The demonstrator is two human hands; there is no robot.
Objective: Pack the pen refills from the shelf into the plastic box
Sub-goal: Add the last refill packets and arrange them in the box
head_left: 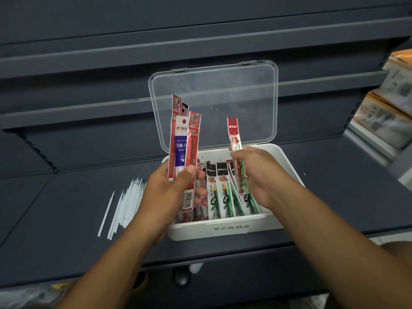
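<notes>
A person stands over a white plastic box (225, 230) sitting on a dark grey shelf (66, 197), seen from above by a head-worn camera. The box's clear lid (214, 103) stands open at twelve o'clock.

The left hand (171, 188), at nine o'clock of the box, is closed around a fanned bunch of red refill packets (182, 143), thumb pressed on the front, holding them upright over the box's left side. The right hand (256, 175), at three o'clock, pinches a single green-and-red refill packet (236, 150) between thumb and fingers, tilted above the box.

Packing looks well under way: several packets with black headers and green print (223, 192) already lie side by side inside the box. Still to go are the packets in both hands and a loose cluster of bare white refills (127, 204) lying on the shelf at nine o'clock, well apart from the box.

Dark empty shelves rise behind. Blurred orange-and-white boxed goods (388, 103) stack at two o'clock.
</notes>
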